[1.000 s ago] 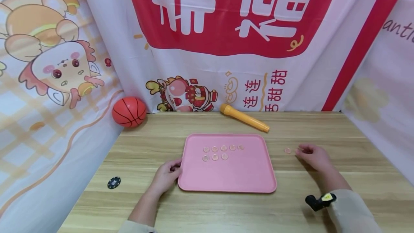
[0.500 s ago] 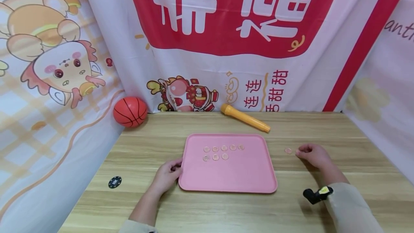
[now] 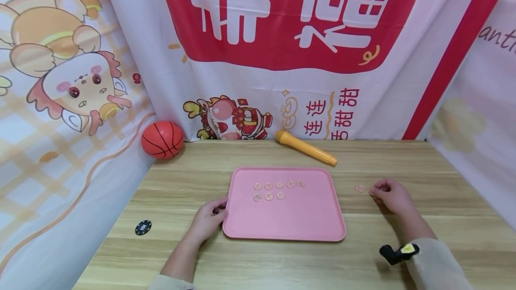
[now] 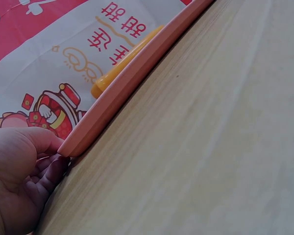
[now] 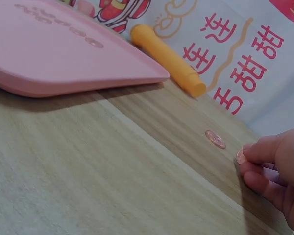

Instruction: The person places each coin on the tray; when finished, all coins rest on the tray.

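Note:
A pink tray [image 3: 302, 218] lies on the wooden table, bearing two rows of small copper-coloured coins [image 3: 280, 185]. My left hand [image 3: 206, 222] grips the tray's left edge, thumb at the rim and fingers curled by its underside in the left wrist view. To the right of the tray, my right hand [image 3: 392, 195] pinches a coin [image 5: 240, 156] between thumb and fingertips; the coin is tilted and partly covered. Beside those fingertips, another coin [image 5: 215, 139] lies flat on the table.
Behind the tray lies an orange toy microphone [image 3: 306, 147]. A small basketball [image 3: 162, 140] sits at the back left corner. Near the left table edge is a black poker chip [image 3: 143, 228]. Printed cloths [image 3: 242, 75] hang along the back and both sides.
The right fingertips have pinched the coin, and its edge now tilts up at the table. My left hand and the tray have stayed in place.

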The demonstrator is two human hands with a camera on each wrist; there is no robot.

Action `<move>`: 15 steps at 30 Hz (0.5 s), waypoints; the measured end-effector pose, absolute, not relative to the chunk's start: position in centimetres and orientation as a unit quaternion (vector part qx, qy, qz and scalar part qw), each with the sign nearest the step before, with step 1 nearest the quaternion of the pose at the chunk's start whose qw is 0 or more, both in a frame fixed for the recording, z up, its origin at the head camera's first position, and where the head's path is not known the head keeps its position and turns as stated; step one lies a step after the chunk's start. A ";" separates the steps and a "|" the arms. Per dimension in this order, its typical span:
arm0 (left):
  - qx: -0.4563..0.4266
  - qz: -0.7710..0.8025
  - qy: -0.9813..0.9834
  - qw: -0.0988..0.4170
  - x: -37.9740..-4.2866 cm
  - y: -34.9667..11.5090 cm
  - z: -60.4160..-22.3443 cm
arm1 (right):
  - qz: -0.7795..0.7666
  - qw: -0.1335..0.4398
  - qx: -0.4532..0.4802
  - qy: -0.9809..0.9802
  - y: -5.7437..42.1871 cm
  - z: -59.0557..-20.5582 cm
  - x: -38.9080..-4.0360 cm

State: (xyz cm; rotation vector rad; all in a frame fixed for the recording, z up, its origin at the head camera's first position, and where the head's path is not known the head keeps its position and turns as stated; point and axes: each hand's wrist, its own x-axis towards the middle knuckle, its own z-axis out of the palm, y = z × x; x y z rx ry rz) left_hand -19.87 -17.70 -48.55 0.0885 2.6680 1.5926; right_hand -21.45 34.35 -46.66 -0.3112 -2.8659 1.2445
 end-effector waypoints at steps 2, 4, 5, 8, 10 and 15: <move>0.027 0.514 0.857 0.018 -19.9 -17.7 -48.5 | 0.428 -0.002 -0.102 -0.898 34.1 -46.7 -21.3; 0.025 0.516 0.856 0.018 -19.8 -17.7 -48.5 | 0.447 -0.003 -0.103 -0.889 33.6 -46.5 -21.1; 0.025 0.515 0.857 0.018 -19.8 -17.7 -48.5 | 0.459 -0.005 -0.101 -0.883 33.3 -46.4 -21.0; 0.026 0.514 0.857 0.017 -19.8 -17.7 -48.5 | 0.477 -0.028 -0.122 -0.870 32.2 -45.7 -20.9; 0.027 0.512 0.859 0.016 -19.8 -17.7 -48.5 | 0.490 -0.043 -0.127 -0.861 31.5 -45.3 -20.9; 0.029 0.509 0.860 0.017 -19.8 -17.7 -48.4 | 0.510 -0.048 -0.096 -0.854 30.0 -44.7 -21.1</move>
